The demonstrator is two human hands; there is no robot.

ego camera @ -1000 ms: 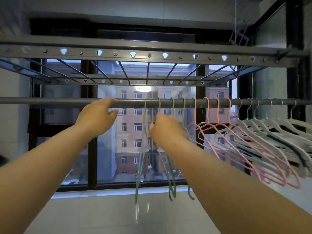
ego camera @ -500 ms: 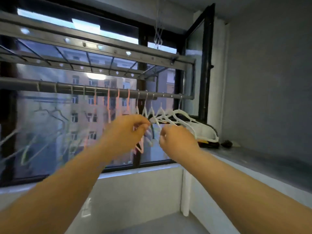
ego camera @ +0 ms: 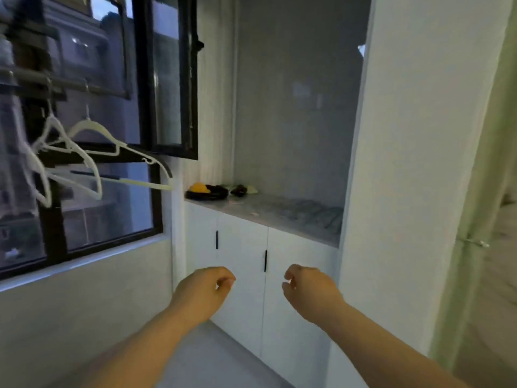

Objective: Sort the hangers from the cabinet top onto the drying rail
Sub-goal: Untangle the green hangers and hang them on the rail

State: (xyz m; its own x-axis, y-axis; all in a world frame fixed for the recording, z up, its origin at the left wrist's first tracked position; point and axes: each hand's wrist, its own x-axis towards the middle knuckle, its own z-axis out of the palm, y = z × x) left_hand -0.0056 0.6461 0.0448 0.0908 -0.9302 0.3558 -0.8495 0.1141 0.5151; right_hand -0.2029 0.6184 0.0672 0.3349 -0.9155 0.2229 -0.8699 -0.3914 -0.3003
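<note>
Hangers: thin grey-green hangers (ego camera: 321,217), blurred, lie on the grey marbled cabinet top (ego camera: 251,210), above and beyond the right hand (ego camera: 310,289).
Hands: left hand (ego camera: 204,289) and right hand are loosely curled and hold nothing.
Advice: lift few, by the hooks, to avoid tangling.
Rail: grey metal drying rail (ego camera: 70,82) is high to the left and carries white plastic hangers (ego camera: 84,125).
Obstacles: open black-framed window sash (ego camera: 143,79); yellow-and-black clutter (ego camera: 207,190).

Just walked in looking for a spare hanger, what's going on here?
A person is sorting hangers from the cabinet top onto the drying rail. Both the left hand and right hand are empty, fingers loosely curled, low before the cabinet doors. Several white hangers hang on the rail by the window; a blurry pile, apparently more hangers, lies on the cabinet top.
</note>
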